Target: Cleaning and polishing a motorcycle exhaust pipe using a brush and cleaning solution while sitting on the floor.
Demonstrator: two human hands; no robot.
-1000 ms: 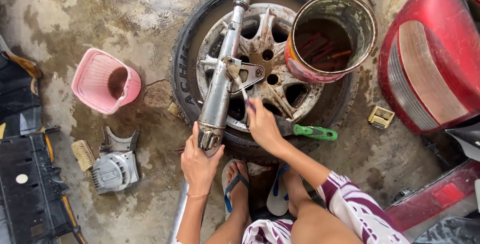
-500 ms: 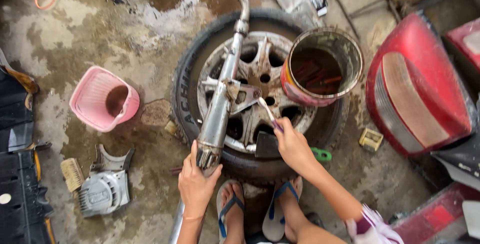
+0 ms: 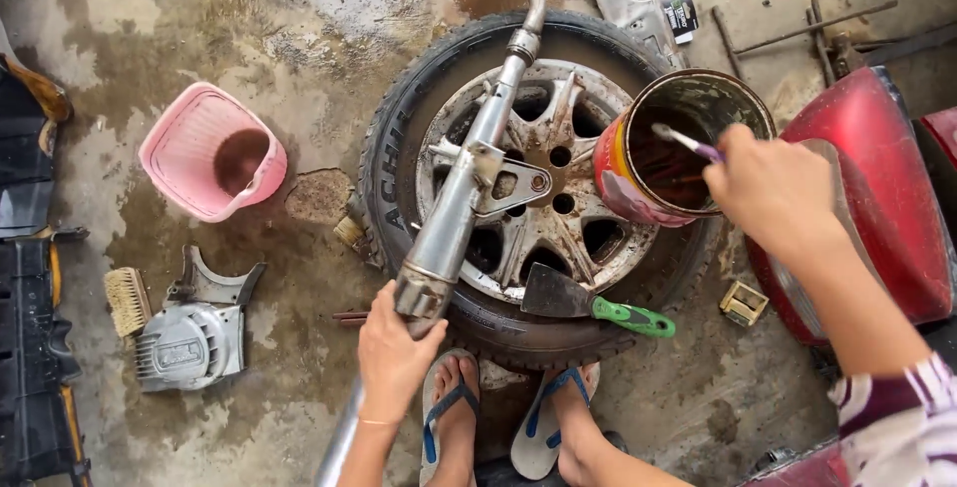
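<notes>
Steadying a grey exhaust pipe (image 3: 459, 203) across a wheel (image 3: 538, 188) lying flat on the wet concrete floor (image 3: 150, 28), a person works with both hands over it. The left hand (image 3: 394, 352) is closed around the pipe's near, wide end, just beyond the person's sandalled feet (image 3: 498, 417); from that hand the pipe runs away across the rim to a thin curved neck at the far edge of the tyre. The right hand (image 3: 773, 188) is pinched shut on a small brush (image 3: 683, 140), its tip hanging over the open mouth of a rusty tin (image 3: 678, 148) that stands on the wheel just left of that hand. The pipe's metal looks dull and bare along its length, so the brushwork seems to have much left to cover, though the finish is hard to judge from above. A green-handled scraper (image 3: 593, 306) lies on the tyre between the two hands, untouched. Well to the left of the left hand sit a pink basket (image 3: 209, 153), a grey engine cover (image 3: 194, 332) and a scrubbing brush (image 3: 128, 300); a red body panel (image 3: 877, 198) lies under the right forearm.
</notes>
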